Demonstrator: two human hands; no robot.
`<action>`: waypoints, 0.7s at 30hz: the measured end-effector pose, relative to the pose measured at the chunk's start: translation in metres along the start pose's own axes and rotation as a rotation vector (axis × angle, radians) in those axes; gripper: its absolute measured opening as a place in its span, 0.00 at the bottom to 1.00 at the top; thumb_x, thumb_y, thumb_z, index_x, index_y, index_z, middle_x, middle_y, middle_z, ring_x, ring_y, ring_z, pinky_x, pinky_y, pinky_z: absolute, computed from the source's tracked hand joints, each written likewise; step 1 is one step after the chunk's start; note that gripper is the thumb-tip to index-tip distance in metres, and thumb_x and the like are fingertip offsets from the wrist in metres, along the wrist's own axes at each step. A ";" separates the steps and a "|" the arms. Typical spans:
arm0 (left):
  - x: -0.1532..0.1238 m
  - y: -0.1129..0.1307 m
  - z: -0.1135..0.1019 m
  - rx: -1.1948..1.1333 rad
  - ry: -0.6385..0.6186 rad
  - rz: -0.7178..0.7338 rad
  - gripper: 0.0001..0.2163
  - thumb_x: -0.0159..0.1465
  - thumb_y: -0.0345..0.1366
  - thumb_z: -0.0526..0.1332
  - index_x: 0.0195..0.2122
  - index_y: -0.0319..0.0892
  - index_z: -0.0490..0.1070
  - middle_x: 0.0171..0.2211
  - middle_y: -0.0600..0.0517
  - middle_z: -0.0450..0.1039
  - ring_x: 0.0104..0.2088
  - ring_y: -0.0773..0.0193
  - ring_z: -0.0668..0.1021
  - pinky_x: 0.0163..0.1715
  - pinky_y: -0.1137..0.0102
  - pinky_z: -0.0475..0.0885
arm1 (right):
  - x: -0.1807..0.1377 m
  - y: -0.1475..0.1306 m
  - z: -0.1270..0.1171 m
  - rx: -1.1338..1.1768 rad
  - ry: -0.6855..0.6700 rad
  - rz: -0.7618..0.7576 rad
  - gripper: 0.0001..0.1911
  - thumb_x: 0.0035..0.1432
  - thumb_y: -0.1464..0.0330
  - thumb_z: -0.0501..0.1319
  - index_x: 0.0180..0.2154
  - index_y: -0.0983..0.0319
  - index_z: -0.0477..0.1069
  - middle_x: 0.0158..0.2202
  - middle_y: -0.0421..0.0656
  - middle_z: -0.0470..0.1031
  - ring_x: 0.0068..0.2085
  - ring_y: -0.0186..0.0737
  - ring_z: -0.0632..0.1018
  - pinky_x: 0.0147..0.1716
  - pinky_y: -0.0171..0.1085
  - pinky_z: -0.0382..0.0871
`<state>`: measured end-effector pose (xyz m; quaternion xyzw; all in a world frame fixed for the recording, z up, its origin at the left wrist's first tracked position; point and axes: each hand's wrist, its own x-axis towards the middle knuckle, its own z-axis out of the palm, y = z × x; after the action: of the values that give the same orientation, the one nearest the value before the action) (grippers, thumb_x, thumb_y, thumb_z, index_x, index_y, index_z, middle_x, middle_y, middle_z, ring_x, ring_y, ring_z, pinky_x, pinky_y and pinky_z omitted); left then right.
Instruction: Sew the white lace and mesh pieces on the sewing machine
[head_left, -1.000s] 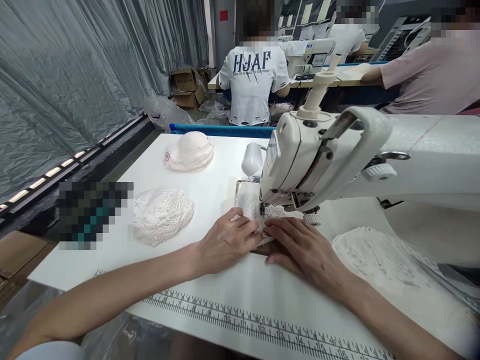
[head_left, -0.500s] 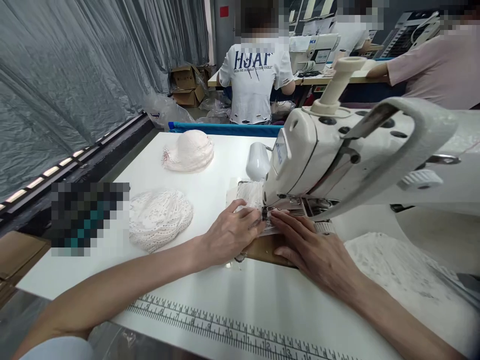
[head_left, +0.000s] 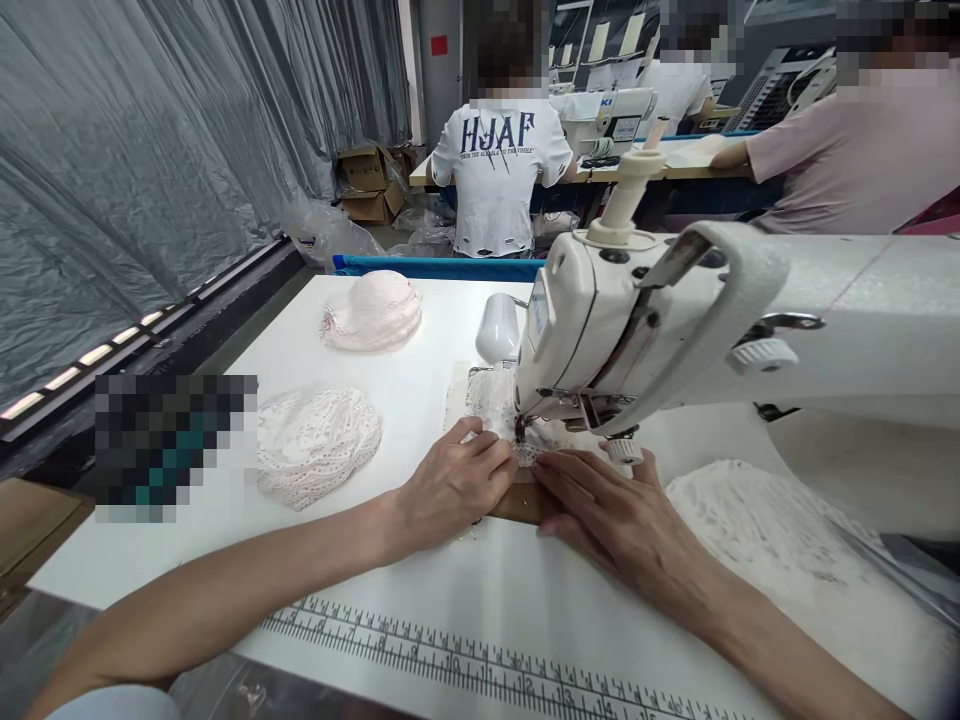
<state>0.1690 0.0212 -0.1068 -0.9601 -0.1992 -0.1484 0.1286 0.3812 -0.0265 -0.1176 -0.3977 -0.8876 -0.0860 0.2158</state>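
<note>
A strip of white lace fabric [head_left: 491, 392] lies under the presser foot of a white sewing machine [head_left: 577, 310]. To the left of the needle, my left hand [head_left: 459, 482] is closed with curled fingers on the near edge of the lace; its fingertips are partly hidden. My right hand [head_left: 622, 515] rests just right of the needle, fingers stretched flat over the lace and the brown plate [head_left: 521, 503] in front of it. The presser foot [head_left: 520, 428] stands between the two hands, close to the fingertips.
Two bundles, a lace one [head_left: 319, 445] and a pale pink one [head_left: 373, 310], sit on the left of the white table [head_left: 352, 580]. More white lace [head_left: 757, 520] lies at right. A printed ruler [head_left: 487, 655] runs along the near edge. Other people [head_left: 495, 180] sit beyond.
My right hand has drawn back slightly towards me, and more lace shows before the presser foot. My left hand stays at the lace. The camera view has shifted a little.
</note>
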 end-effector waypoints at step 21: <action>0.005 -0.012 0.009 0.097 -0.068 -0.155 0.10 0.67 0.35 0.50 0.41 0.34 0.66 0.40 0.45 0.70 0.41 0.60 0.73 0.46 0.62 0.62 | 0.000 0.009 0.007 -0.082 0.061 0.104 0.16 0.66 0.63 0.49 0.45 0.63 0.70 0.45 0.49 0.75 0.40 0.45 0.75 0.48 0.50 0.52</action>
<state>0.1710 0.0365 -0.1114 -0.9388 -0.2842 -0.1154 0.1564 0.3857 -0.0183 -0.1235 -0.4490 -0.8545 -0.1229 0.2304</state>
